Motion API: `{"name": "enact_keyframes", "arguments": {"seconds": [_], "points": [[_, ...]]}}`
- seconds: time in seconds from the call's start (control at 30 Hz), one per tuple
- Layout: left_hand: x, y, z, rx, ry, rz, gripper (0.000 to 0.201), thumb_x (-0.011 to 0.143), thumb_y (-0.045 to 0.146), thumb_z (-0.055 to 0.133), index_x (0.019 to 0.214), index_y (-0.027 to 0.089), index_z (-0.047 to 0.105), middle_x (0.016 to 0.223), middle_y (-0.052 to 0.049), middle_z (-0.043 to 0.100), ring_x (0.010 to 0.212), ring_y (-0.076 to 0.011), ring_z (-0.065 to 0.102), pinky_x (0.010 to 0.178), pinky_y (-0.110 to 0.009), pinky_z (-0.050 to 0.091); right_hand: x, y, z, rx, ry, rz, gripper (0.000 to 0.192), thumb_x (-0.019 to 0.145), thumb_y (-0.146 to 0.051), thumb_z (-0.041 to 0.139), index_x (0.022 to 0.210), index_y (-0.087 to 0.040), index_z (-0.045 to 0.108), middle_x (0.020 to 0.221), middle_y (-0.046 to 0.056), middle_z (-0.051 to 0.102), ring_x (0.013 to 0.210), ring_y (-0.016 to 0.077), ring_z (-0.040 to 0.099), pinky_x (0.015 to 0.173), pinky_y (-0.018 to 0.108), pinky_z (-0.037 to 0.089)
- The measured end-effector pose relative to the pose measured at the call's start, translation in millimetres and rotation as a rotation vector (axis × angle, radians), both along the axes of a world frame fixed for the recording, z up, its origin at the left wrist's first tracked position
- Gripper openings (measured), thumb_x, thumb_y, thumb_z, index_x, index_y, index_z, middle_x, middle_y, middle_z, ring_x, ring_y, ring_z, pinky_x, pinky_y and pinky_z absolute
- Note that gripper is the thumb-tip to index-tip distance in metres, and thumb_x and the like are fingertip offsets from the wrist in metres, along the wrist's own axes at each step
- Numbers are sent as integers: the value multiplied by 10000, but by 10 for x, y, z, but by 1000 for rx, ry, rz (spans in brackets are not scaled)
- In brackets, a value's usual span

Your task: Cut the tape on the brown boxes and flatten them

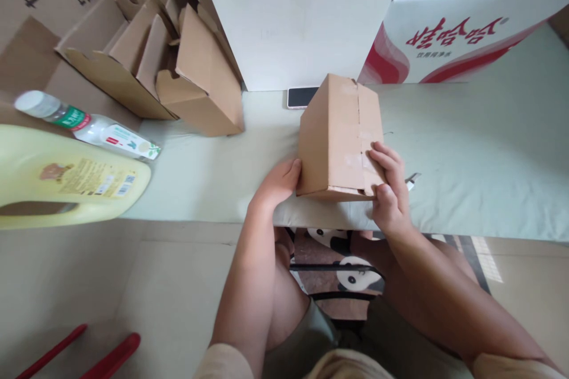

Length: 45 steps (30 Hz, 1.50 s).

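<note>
1. Brown box (342, 139) is between the two hands.
2. Left hand (279, 183) lays its thumb against the box's left side, fingers hidden; I cannot tell whether it grips.
3. Right hand (393, 192) pinches the near right corner, fingers bent.
4. Phone (302, 98) lies beyond both hands.

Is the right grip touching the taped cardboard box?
Touching. The head view shows the right grip with fingers laid on the taped cardboard box.
</note>
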State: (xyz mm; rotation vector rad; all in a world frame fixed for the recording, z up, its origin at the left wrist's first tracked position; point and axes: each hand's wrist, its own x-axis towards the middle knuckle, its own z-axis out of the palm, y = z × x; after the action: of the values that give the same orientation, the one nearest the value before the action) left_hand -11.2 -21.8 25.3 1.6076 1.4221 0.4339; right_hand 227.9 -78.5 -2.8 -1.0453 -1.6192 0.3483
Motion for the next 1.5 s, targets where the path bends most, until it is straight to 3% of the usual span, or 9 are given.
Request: {"name": "enact_keyframes", "arguments": {"seconds": [1.07,1.5], "points": [[3,-5,-8,9,11,11,528,1062,474,264,1034,214,723,1272,-126,771,1230,-333,684,1081,-500,511,-2,-30,1,-36,-41,-18,517,1061,-496,354,1500,-321,564,1540,89,542,1451,340,511,1236,606,425],[-15,14,-87,69,-27,7,512,1061,473,281,970,224,718,1162,-124,787,1155,-341,708,1024,-515,538,-14,-52,14,-91,-59,-31,528,1060,-505,322,1506,-325,539,1556,96,510,1508,362,446,1283,639,357]]}}
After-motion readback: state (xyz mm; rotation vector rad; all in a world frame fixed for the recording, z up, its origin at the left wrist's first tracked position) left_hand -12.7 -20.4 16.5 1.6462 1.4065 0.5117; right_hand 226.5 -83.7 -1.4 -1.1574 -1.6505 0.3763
